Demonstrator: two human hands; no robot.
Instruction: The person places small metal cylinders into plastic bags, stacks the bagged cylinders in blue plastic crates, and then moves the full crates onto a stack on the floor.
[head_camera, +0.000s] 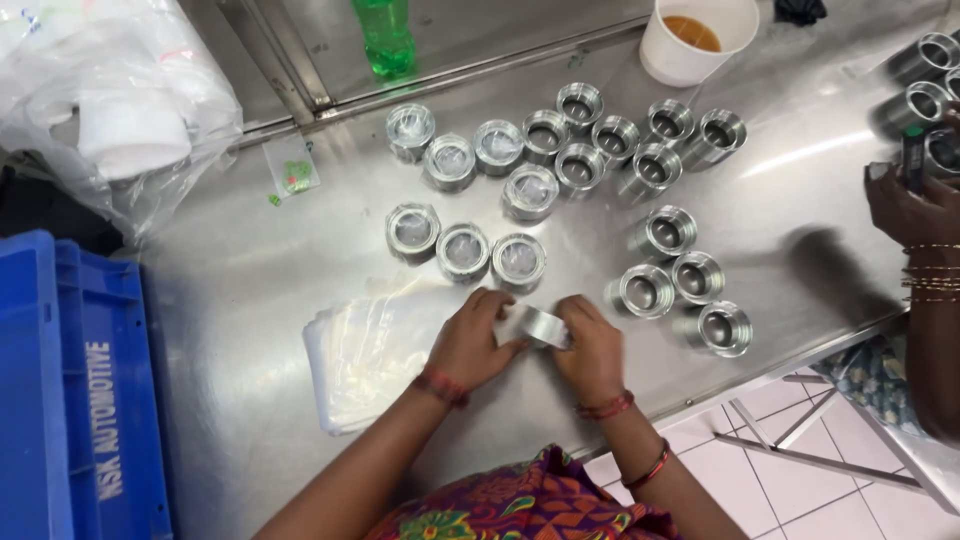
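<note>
A factory packing station. A bare stainless steel table (800, 190) carries many identical machined metal rings (640, 290) in rows beyond the grip, some bagged. A stack of clear plastic bags (370, 360) lies just left of the grip, and a blue plastic crate (70, 400) farther left.

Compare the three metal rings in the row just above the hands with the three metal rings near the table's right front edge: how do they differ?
The row of three rings is covered in clear plastic film, so the tops look cloudy; the three rings by the edge are bare, with open dark bores. The row is straight; the edge group forms a loose cluster. Both are shiny round metal rings on the steel table.
</note>
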